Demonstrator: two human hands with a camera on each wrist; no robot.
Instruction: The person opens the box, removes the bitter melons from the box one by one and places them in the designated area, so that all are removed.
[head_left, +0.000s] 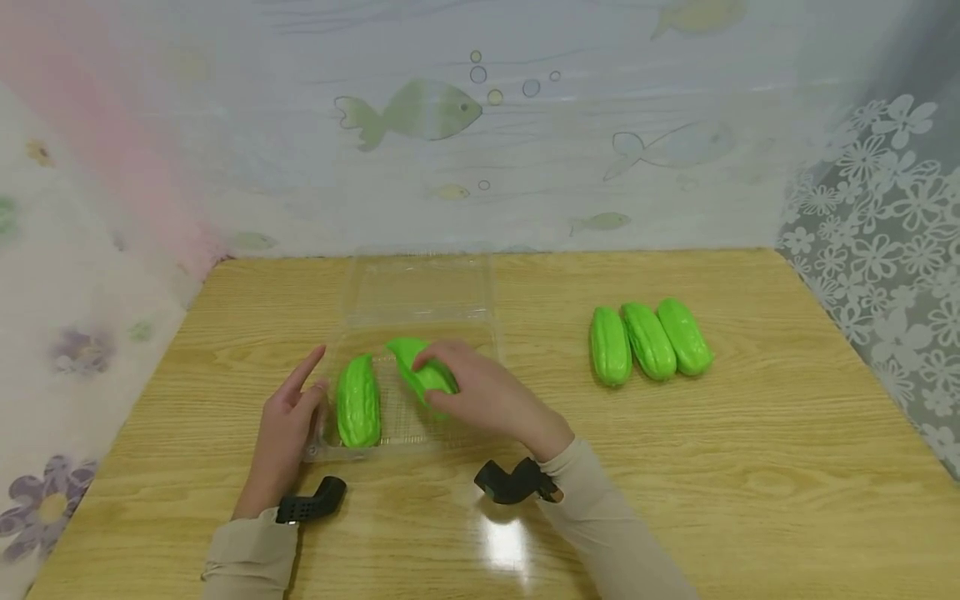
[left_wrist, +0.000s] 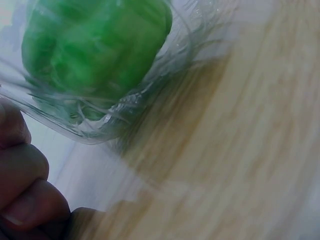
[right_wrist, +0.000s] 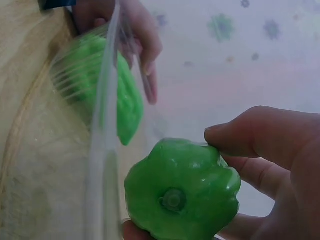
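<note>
A clear plastic box (head_left: 401, 432) lies on the table with its hinged lid folded open toward the wall. At its left wall my left hand (head_left: 281, 421) holds the edge, thumb at the rim and index finger pointing up. Inside, along the left side, lies a shiny green bitter melon (head_left: 358, 404), seen through the plastic in the left wrist view. Over the right half of the box my right hand (head_left: 491, 396) grips a second bitter melon (right_wrist: 182, 185) between thumb and fingers. That one is tilted, its far end raised; whether it touches the box floor is hidden.
Three more green bitter melons (head_left: 648, 343) lie side by side on the wooden table (head_left: 750, 467), right of the box. A fish-patterned curtain (head_left: 540, 192) stands behind the table's far edge, with patterned sheets at both sides. Black wrist mounts (head_left: 513, 482) sit on both forearms.
</note>
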